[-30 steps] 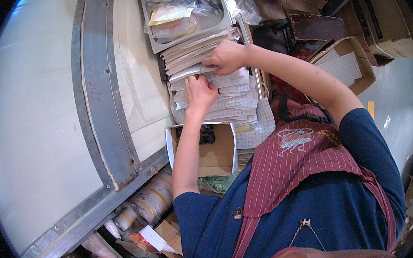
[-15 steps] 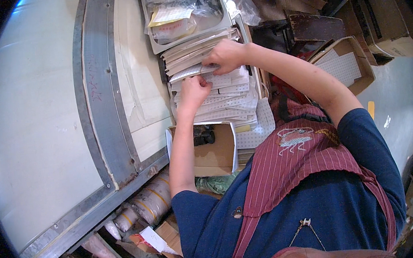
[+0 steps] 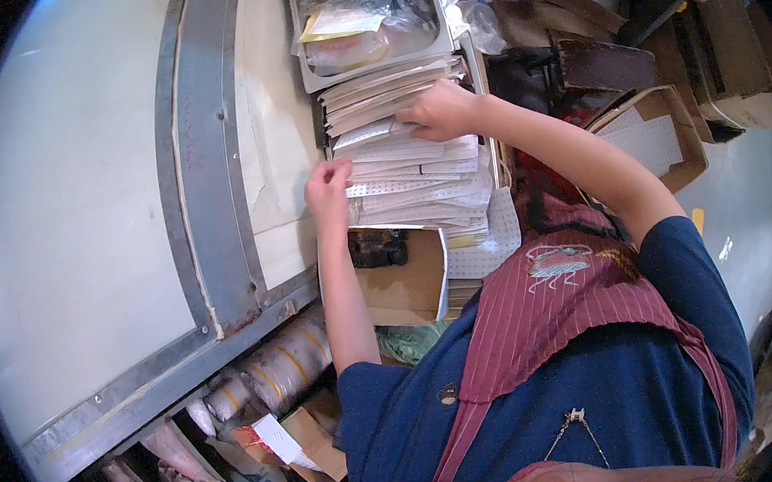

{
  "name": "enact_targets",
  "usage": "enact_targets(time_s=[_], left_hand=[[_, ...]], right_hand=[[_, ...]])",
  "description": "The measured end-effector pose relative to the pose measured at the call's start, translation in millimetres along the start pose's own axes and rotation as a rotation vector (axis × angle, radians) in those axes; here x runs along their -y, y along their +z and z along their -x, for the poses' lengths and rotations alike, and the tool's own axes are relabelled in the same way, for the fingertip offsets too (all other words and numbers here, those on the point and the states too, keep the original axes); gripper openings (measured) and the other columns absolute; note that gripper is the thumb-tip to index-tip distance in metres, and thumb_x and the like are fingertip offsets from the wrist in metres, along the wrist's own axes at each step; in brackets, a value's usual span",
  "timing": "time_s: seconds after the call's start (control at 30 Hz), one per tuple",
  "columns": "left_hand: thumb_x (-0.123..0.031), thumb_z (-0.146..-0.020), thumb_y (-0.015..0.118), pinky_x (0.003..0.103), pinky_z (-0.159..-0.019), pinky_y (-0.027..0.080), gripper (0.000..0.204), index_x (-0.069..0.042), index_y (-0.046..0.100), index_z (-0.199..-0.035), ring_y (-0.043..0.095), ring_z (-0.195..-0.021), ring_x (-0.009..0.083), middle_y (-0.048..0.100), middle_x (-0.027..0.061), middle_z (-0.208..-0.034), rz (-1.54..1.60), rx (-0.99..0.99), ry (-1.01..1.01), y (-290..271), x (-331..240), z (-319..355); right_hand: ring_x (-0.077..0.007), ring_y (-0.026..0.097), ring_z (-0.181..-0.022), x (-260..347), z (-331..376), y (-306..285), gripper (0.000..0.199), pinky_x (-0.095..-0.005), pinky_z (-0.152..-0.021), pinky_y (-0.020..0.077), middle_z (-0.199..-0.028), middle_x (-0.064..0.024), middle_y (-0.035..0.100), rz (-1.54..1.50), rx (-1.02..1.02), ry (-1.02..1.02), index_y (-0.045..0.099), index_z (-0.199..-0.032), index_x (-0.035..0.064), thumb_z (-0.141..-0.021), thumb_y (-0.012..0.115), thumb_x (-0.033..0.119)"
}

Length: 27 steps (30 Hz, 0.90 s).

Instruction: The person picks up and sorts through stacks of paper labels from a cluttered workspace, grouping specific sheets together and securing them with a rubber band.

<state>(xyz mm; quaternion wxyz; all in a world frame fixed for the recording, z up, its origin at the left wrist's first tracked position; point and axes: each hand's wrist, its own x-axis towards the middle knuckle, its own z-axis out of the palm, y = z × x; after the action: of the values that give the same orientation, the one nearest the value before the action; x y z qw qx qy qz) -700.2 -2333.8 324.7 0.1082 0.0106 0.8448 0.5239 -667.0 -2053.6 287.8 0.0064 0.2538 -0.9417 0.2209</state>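
Note:
A long row of white sheets (image 3: 412, 173) printed with rows of small dark marks stands and leans in a stack in front of me. My right hand (image 3: 441, 110) is over the far part of the row, fingers curled down onto a sheet's top edge and closed on it. Thicker pale sheets (image 3: 373, 95) are packed just beyond that hand. At the left side of the row, my left hand (image 3: 328, 191) is raised with its fingers curled together, apart from the sheets. Nothing shows between those fingers.
Beyond the sheets sits a pale tray (image 3: 307, 72) of plastic bags. An open cardboard box (image 3: 408, 285) with black items stands nearer me. A large white panel with a metal edge (image 3: 213, 155) lies left; cardboard boxes (image 3: 671, 143) stand right. Wrapped rolls (image 3: 278, 370) lie below the panel.
My left hand has drawn back from the sheets to the left edge of the row. My right hand stays at nearly the same sheets. The whole view has shifted slightly.

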Motion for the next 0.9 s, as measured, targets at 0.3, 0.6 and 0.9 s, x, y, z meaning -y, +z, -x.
enact_targets(time_s=[0.3, 0.6, 0.9], left_hand=[[-0.011, -0.092, 0.067, 0.031, -0.063, 0.057, 0.02, 0.001, 0.056, -0.103, 0.069, -0.081, 0.0198, 0.07, 0.0158, -0.095, 0.397, -0.207, -0.123, -28, 2, 33], [-0.009, -0.092, 0.068, 0.029, -0.061, 0.054, 0.014, -0.003, 0.064, -0.104, 0.071, -0.077, 0.0179, 0.072, 0.0081, -0.09, -0.222, -0.043, 0.149, 2, 34, 20], [-0.019, -0.084, 0.072, 0.042, -0.07, 0.053, 0.013, -0.01, 0.063, -0.086, 0.064, -0.082, 0.0292, 0.063, 0.0073, -0.083, -0.955, 0.135, 0.877, 47, 5, 18]], right_hand=[[-0.0327, 0.07, -0.083, 25, 4, 31, 0.041, -0.0468, -0.061, 0.0555, -0.101, -0.0131, 0.068, 0.043, -0.13, 0.167, 0.054, -0.124, 0.0064, -0.083, 0.058, 0.01], [-0.0287, 0.07, -0.078, -15, 1, -1, 0.039, -0.0399, -0.054, 0.0559, -0.122, -0.0143, 0.061, 0.178, -0.037, -0.282, 0.063, -0.114, 0.0119, -0.075, 0.065, 0.007], [-0.0308, 0.068, -0.087, -31, -14, -24, 0.023, -0.0441, -0.071, 0.0538, -0.093, -0.0068, 0.069, -0.127, 0.053, -0.232, 0.071, -0.093, 0.0103, -0.071, 0.063, 0.008]])
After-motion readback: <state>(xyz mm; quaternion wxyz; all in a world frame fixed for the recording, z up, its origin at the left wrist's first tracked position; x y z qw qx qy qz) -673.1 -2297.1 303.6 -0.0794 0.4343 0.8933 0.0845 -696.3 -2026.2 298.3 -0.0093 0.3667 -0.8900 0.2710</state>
